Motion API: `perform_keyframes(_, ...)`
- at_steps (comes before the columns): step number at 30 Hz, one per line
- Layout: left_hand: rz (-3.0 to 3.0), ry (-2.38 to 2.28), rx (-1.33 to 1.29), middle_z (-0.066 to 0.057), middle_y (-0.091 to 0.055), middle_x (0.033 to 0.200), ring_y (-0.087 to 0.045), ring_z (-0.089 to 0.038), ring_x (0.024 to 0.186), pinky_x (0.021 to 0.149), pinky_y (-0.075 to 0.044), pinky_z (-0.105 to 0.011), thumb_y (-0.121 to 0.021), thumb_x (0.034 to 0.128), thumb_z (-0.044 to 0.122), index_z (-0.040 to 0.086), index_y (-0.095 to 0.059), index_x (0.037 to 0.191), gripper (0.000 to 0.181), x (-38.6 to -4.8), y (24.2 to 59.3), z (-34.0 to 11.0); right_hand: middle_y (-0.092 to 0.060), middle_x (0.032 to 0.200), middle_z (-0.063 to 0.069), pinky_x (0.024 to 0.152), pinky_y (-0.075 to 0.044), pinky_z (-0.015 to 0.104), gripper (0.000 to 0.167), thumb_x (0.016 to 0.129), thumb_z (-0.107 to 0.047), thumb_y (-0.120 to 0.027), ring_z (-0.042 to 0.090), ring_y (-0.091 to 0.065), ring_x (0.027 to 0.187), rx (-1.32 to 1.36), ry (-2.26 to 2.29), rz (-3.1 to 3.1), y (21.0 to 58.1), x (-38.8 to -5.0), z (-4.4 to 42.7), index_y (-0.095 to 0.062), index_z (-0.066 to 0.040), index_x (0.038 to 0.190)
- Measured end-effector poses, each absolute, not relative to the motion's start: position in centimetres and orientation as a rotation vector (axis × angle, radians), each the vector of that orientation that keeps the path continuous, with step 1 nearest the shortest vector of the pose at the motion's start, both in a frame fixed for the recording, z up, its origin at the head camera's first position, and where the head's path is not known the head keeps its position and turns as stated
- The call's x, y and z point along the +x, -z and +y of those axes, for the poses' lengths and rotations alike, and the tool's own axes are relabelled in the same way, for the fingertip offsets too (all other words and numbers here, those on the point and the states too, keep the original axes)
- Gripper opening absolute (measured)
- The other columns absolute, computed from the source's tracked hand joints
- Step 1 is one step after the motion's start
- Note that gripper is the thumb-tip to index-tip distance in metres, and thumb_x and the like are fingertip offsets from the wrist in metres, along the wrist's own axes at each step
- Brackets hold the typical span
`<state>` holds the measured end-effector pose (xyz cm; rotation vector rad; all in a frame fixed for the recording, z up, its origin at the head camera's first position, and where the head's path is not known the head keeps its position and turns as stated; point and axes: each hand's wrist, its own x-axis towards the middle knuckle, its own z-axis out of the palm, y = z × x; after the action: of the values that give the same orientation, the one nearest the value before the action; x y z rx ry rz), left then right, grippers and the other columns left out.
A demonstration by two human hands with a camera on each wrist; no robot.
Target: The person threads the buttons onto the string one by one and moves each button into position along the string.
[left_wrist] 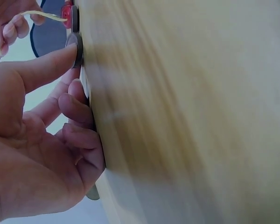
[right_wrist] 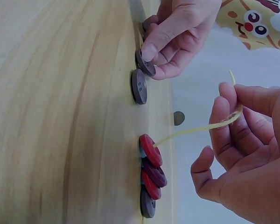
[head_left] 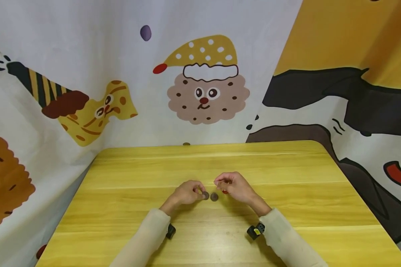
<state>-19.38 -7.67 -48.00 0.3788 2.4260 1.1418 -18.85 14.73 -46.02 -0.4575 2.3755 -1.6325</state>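
My left hand (head_left: pixel 188 192) pinches a dark brown button (right_wrist: pixel 145 64) between thumb and fingers, low over the wooden table. Close beside it lies a second brown button (right_wrist: pixel 139 87), its holes showing in the right wrist view. To the right, my right hand (head_left: pixel 236 187) pinches a yellow string (right_wrist: pixel 191 130) near its end, and a short tip sticks out past the fingers. From there the string runs to a red button (right_wrist: pixel 150 150) at the front of a leaning row. Behind it sit a dark purple button (right_wrist: pixel 154 173), another red button (right_wrist: pixel 151 185) and a dark brown button (right_wrist: pixel 148 203).
The wooden table (head_left: pixel 207 241) has a far edge that meets a cartoon-print curtain (head_left: pixel 127 44). Both wrists wear small black cameras, one at the left sleeve (head_left: pixel 147 230) and one at the right sleeve (head_left: pixel 284 233).
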Motion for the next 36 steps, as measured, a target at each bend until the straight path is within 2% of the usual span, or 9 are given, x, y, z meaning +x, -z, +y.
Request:
perform_keyframes(5,2.462,-1.168,0.368,0.004,-0.049,0.065,-0.041,-0.012,0.056,0.052,-0.033,-0.026,-0.071,0.0893,0.015,0.012,-0.072,0.093,0.005,-19.2,48.2,-7.7,-0.068,0.089,0.023,0.054,-0.048,0.031,0.014,0.095,-0.001,-0.060,0.026,-0.059,0.068,-0.444,1.642,2.365,45.8,-18.8,14.7,-0.070,0.006,0.103)
perform_keyframes(10,2.486,-1.196,0.326,0.001,-0.058,0.072,-0.048,-0.013,0.063,0.058,-0.039,-0.027,-0.071,0.0888,0.014,0.011,-0.074,0.089,0.004,-19.2,48.3,-7.6,-0.068,0.090,0.024,0.055,-0.048,0.029,0.014,0.093,0.001,-0.062,0.027,-0.059,0.068,-0.440,1.646,2.344,45.6,-18.6,14.6,-0.070,0.006,0.103)
perform_keyframes(16,2.489,-1.276,0.249,-0.002,-0.064,0.079,-0.051,-0.015,0.068,0.061,-0.042,-0.028,-0.071,0.0897,0.013,0.009,-0.074,0.088,0.006,-19.3,48.4,-7.5,-0.068,0.088,0.024,0.055,-0.049,0.032,0.012,0.091,-0.002,-0.065,0.035,-0.059,0.069,-0.427,1.623,2.368,45.6,-18.6,14.6,-0.071,0.004,0.099)
perform_keyframes(20,2.461,-1.345,0.195,-0.003,-0.064,0.081,-0.051,-0.016,0.070,0.062,-0.042,-0.028,-0.071,0.0900,0.015,0.009,-0.074,0.087,0.007,-19.5,48.4,-7.7,-0.068,0.087,0.024,0.054,-0.048,0.029,0.012,0.091,-0.002,-0.064,0.042,-0.059,0.072,-0.418,1.606,2.388,45.7,-18.7,14.7,-0.072,0.003,0.098)
perform_keyframes(26,2.424,-1.430,0.150,-0.003,-0.064,0.083,-0.051,-0.017,0.072,0.064,-0.042,-0.030,-0.071,0.0911,0.017,0.010,-0.074,0.088,0.009,-19.4,48.2,-7.9,-0.068,0.089,0.026,0.054,-0.049,0.031,0.013,0.092,-0.003,-0.064,0.046,-0.059,0.074,-0.424,1.602,2.376,45.8,-18.7,14.7,-0.072,0.004,0.100)
perform_keyframes(29,2.417,-1.460,0.131,-0.004,-0.065,0.085,-0.052,-0.018,0.073,0.065,-0.042,-0.030,-0.071,0.0908,0.018,0.010,-0.074,0.089,0.009,-19.4,48.2,-7.9,-0.068,0.084,0.021,0.053,-0.048,0.030,0.011,0.092,0.000,-0.064,0.033,-0.059,0.066,-0.424,1.583,2.390,44.7,-18.2,14.3,-0.072,0.004,0.097)
perform_keyframes(33,2.415,-1.489,0.100,-0.003,-0.065,0.087,-0.051,-0.018,0.075,0.065,-0.042,-0.029,-0.072,0.0899,0.018,0.010,-0.074,0.089,0.009,-19.4,48.2,-7.8,-0.068,0.081,0.015,0.052,-0.046,0.025,0.009,0.092,0.000,-0.064,0.019,-0.056,0.063,-0.426,1.567,2.422,44.5,-18.1,14.0,-0.072,0.002,0.096)
perform_keyframes(36,2.410,-1.502,0.075,-0.003,-0.065,0.088,-0.052,-0.018,0.076,0.066,-0.043,-0.029,-0.072,0.0895,0.018,0.010,-0.074,0.089,0.009,-19.4,48.1,-7.7,-0.068,0.083,0.019,0.051,-0.044,0.024,0.009,0.092,-0.002,-0.066,0.024,-0.057,0.064,-0.434,1.586,2.420,45.7,-18.6,14.2,-0.072,0.003,0.096)
